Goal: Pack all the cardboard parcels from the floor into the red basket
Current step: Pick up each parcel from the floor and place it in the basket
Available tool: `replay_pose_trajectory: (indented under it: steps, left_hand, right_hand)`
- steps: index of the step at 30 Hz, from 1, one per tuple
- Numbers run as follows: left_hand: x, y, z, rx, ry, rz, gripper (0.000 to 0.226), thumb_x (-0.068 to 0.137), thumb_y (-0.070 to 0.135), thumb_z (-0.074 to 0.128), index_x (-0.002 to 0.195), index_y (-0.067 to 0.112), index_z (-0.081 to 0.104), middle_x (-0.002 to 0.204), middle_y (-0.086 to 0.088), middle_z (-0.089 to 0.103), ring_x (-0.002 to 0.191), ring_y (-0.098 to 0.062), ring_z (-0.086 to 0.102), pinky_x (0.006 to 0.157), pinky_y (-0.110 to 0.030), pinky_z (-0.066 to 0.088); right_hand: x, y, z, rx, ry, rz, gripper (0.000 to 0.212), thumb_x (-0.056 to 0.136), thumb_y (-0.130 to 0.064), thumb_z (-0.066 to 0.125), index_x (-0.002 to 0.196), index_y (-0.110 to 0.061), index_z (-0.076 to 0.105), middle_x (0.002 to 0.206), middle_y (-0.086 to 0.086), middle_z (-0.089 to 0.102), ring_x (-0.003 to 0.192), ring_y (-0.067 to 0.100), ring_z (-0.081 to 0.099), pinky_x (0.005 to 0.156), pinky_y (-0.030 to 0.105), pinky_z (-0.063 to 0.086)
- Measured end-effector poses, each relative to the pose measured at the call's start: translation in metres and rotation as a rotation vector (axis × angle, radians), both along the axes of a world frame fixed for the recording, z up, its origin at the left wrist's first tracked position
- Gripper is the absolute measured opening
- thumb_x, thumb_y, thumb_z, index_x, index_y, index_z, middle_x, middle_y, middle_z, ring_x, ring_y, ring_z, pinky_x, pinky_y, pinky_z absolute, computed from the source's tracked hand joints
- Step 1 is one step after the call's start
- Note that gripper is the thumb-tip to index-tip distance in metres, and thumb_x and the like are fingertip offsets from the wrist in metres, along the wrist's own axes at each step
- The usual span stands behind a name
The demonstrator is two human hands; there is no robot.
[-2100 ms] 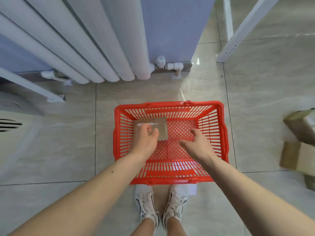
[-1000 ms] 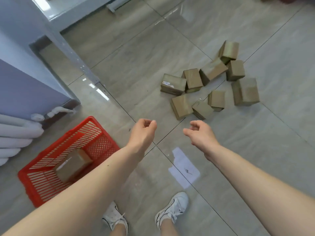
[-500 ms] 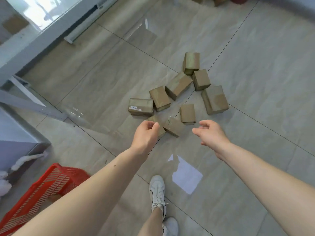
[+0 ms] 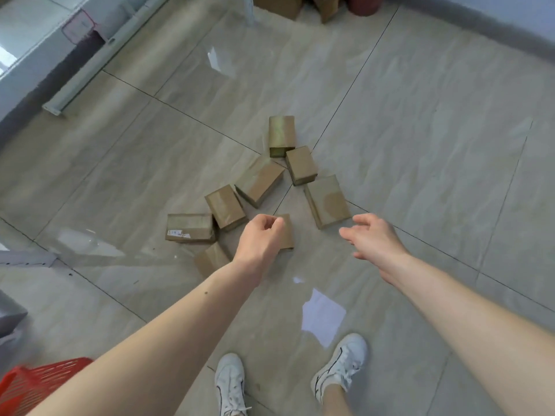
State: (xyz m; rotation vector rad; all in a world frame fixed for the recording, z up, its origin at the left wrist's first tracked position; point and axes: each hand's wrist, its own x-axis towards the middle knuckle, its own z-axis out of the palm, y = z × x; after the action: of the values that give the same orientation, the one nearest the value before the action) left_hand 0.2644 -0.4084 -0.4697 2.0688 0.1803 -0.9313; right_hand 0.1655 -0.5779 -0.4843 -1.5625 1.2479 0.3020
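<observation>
You are standing over a scatter of cardboard parcels on the tiled floor, both bare arms reaching down toward them. Taking the labelled parcel [image 4: 189,228] as the marker: the red basket [image 4: 36,382] is sitting well behind it and to its left, only a corner showing at the frame's lower edge. Just beside the marker on its right a taped parcel [image 4: 225,206] is lying at an angle, and a smaller one [image 4: 210,259] is sitting just nearer to you. Your left hand [image 4: 259,240] is hovering over a small parcel [image 4: 286,231] further right of the marker, fingers curled loosely inward; whether it is touching the cardboard cannot be told. Beyond that, more parcels are fanning away to the marker's far right, the largest [image 4: 327,201] among them. Your right hand [image 4: 374,237] is hanging further right again, fingers spread and slightly bent, holding nothing.

These boxes are looking stiff, light and taped shut, so they are likely tolerating a firm squeeze; the glossy tape may be slippery, so gripping across the two long sides is looking the safer hold.
</observation>
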Motion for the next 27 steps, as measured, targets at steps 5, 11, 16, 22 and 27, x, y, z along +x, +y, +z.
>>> replay_pose_trajectory:
  steps: [5,11,16,22,27]
  left_hand:
    - [-0.007,-0.065,-0.017,0.038,0.004,0.036,0.024,0.092,0.033,0.049,0.101,0.015,0.063,0.078,0.005,0.055,0.069,-0.014,0.050,0.063,-0.026,0.040]
    - [0.018,-0.115,-0.044,0.051,0.020,0.019,0.029,0.092,0.036,0.047,0.105,0.016,0.063,0.087,0.003,0.059,0.075,-0.016,0.052,0.080,-0.034,0.049]
    - [0.057,-0.147,-0.071,0.075,0.011,-0.011,0.030,0.095,0.036,0.047,0.115,0.019,0.061,0.111,0.001,0.063,0.096,-0.018,0.057,0.079,-0.028,0.044]
    - [0.088,-0.184,-0.138,0.077,0.017,-0.058,0.041,0.095,0.037,0.048,0.131,0.017,0.051,0.138,-0.003,0.050,0.115,-0.018,0.052,0.094,-0.029,0.040]
    - [0.104,-0.206,-0.216,0.097,0.042,-0.124,0.054,0.094,0.041,0.054,0.141,0.020,0.040,0.146,-0.005,0.037,0.099,-0.011,0.048,0.105,-0.040,0.044]
  right_hand:
    - [0.000,-0.074,-0.011,-0.007,0.041,0.045,0.059,0.082,-0.024,0.067,0.137,-0.014,0.049,0.126,0.003,0.057,0.119,0.022,0.058,0.104,0.046,0.047]
    - [0.027,-0.136,-0.034,-0.020,0.120,0.092,0.061,0.083,-0.024,0.065,0.140,-0.014,0.045,0.122,0.002,0.057,0.107,0.024,0.063,0.097,0.046,0.052]
    - [0.066,-0.167,-0.066,-0.015,0.168,0.130,0.071,0.077,-0.035,0.066,0.141,-0.016,0.043,0.134,0.008,0.057,0.118,0.028,0.060,0.102,0.048,0.049]
    - [0.089,-0.192,-0.137,0.033,0.243,0.197,0.070,0.085,-0.043,0.065,0.145,-0.018,0.038,0.144,0.006,0.048,0.126,0.025,0.052,0.100,0.034,0.041]
    - [0.095,-0.202,-0.219,0.070,0.269,0.225,0.075,0.082,-0.047,0.067,0.145,-0.021,0.036,0.147,0.006,0.043,0.125,0.026,0.051,0.104,0.045,0.046]
